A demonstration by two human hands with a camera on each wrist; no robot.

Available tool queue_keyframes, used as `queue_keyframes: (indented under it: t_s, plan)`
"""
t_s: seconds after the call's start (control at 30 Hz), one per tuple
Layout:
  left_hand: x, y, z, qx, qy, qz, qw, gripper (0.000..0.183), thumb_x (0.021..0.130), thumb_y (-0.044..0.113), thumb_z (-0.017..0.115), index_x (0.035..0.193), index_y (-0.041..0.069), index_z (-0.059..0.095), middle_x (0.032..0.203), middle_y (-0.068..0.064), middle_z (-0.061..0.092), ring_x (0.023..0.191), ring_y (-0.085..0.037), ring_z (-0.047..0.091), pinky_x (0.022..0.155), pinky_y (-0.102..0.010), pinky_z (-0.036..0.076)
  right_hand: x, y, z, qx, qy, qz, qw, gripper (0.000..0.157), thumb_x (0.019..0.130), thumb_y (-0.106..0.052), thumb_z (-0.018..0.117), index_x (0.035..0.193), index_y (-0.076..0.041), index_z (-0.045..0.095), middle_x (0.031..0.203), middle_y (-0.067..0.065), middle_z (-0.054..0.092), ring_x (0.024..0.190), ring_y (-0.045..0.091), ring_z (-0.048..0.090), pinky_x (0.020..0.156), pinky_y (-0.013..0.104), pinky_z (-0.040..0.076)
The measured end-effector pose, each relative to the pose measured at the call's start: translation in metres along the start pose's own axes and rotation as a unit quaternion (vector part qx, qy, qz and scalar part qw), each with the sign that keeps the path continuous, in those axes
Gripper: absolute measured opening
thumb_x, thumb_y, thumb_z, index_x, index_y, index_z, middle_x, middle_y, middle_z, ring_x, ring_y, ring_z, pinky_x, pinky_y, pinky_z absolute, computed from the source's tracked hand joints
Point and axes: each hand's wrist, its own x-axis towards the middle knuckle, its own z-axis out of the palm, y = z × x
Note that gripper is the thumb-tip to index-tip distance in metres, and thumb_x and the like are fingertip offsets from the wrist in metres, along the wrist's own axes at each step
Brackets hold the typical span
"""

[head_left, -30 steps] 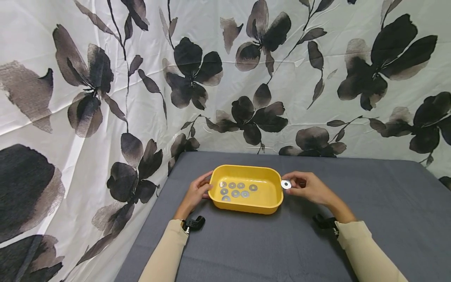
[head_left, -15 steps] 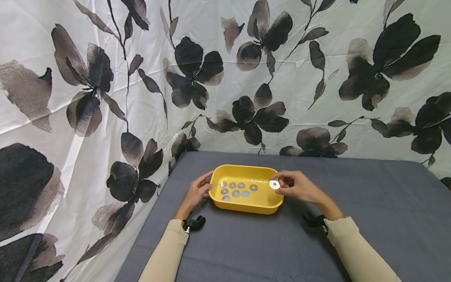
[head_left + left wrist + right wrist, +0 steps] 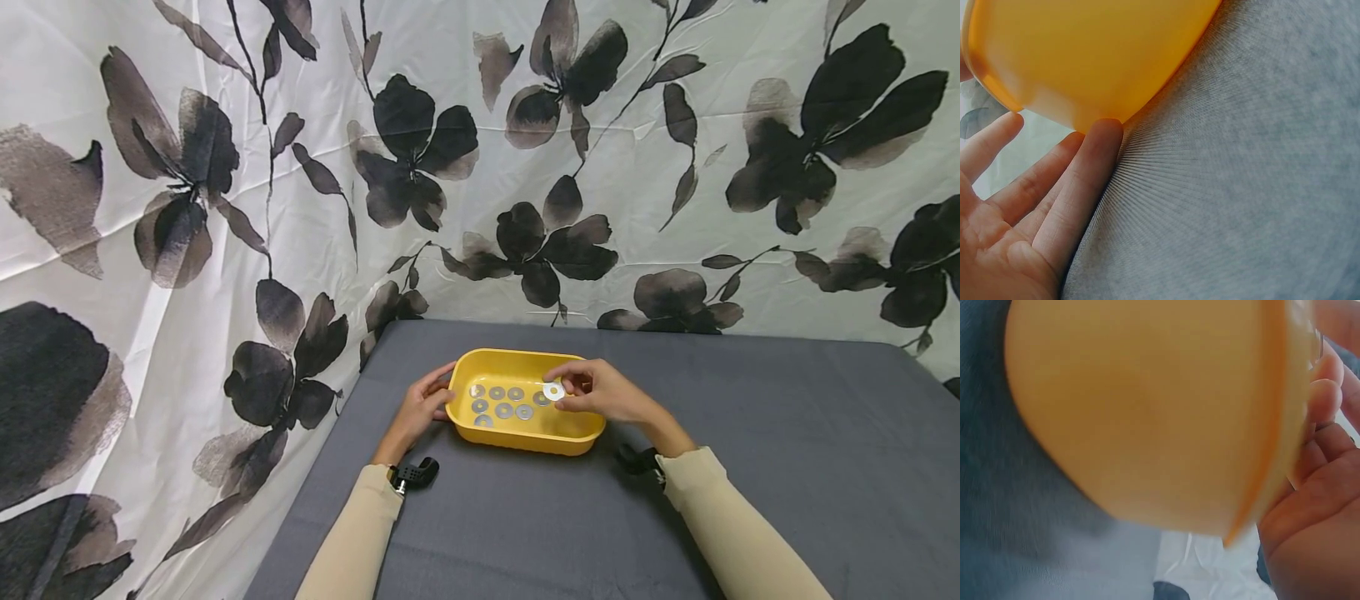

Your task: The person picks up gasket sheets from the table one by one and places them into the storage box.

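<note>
A yellow rectangular tray (image 3: 577,429) sits on the table with several flat metal washers (image 3: 504,411) in its left and middle parts. At its left end my left hand (image 3: 417,415) holds the tray, thumb at the rim; the left wrist view shows fairly straight fingers (image 3: 1094,162) against the outer wall. Over the right half of the tray, my right hand (image 3: 606,392) pinches a washer (image 3: 553,391) between thumb and index finger. That washer partly covers another lying below it. In the right wrist view the tray wall (image 3: 1141,412) hides the pinched washer.
A grey cloth (image 3: 525,525) covers the table around the tray. Behind and to the left hangs a white curtain (image 3: 465,292) with dark flowers. A black wrist device (image 3: 416,473) is on the left wrist, another (image 3: 637,460) on the right.
My right hand has moved left with the pinched washer, from outside the tray's right end to above its inside. The left hand and tray stay put.
</note>
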Motion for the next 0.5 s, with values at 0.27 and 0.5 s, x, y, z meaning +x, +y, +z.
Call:
queue_keyframes:
  t_s: [0.27, 0.5]
  plan:
    - [0.009, -0.021, 0.0, -0.001, 0.031, 0.014, 0.9994, 0.049, 0.092, 0.018, 0.06, 0.139, 0.03, 0.05, 0.125, -0.016, 0.062, 0.103, -0.032, 0.064, 0.07, -0.036, 0.06, 0.017, -0.001, 0.017, 0.01, -0.025, -0.013, 1.0, 0.029, 0.08, -0.008, 0.076, 0.108, -0.01, 0.068, 0.075, 0.007, 0.051, 0.062, 0.009, 0.043, 0.056, 0.019, 0.038]
    - [0.007, -0.021, 0.001, 0.0, 0.035, 0.021, 0.9992, 0.051, 0.091, 0.017, 0.059, 0.139, 0.029, 0.051, 0.122, -0.013, 0.063, 0.097, -0.024, 0.066, 0.07, -0.036, 0.06, 0.028, -0.001, 0.029, 0.005, -0.044, -0.011, 0.999, 0.03, 0.079, -0.009, 0.077, 0.107, -0.011, 0.069, 0.074, 0.007, 0.049, 0.065, 0.009, 0.044, 0.058, 0.018, 0.036]
